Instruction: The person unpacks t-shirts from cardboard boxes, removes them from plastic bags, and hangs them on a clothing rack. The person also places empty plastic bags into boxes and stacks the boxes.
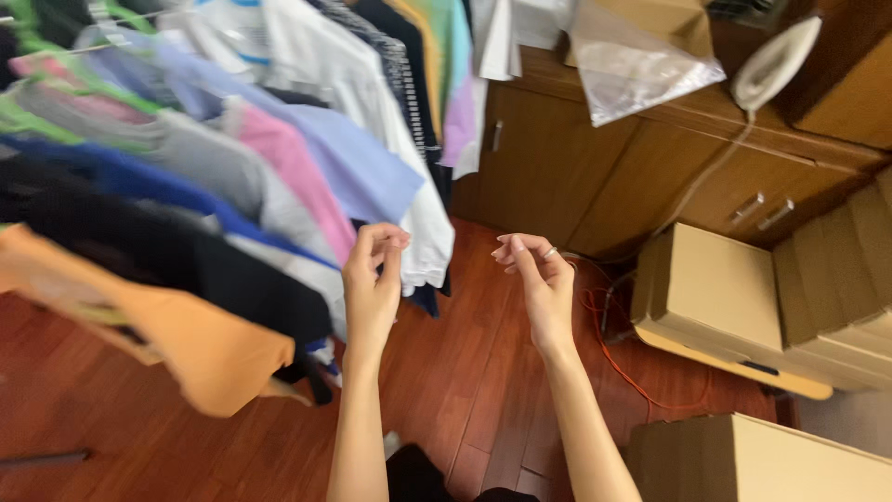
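Both forearms raised over the reddish-brown plank floor [465,390]. 2 hands up, palms roughly facing each other, well apart.

Left hand [373,279]: fingers curled inward, tips pinched toward the thumb; holds nothing visible. It sits just beside the hem of a white cotton shirt [372,102] on the rail, nearest item; contact cannot be told.

Right hand [539,279]: loosely open, fingers half bent, empty, a thin ring on 1 finger.

Left of the hands: row of hanging garments, including an orange T-shirt [186,344], a black top [149,251], a pink shirt [288,158].

Right: tan cardboard boxes [715,288] on the floor, an orange cable [623,372] trailing beside them.

Far: brown wooden cabinet [595,167], clear plastic bag [632,65] and white clothes iron [776,60] on top.
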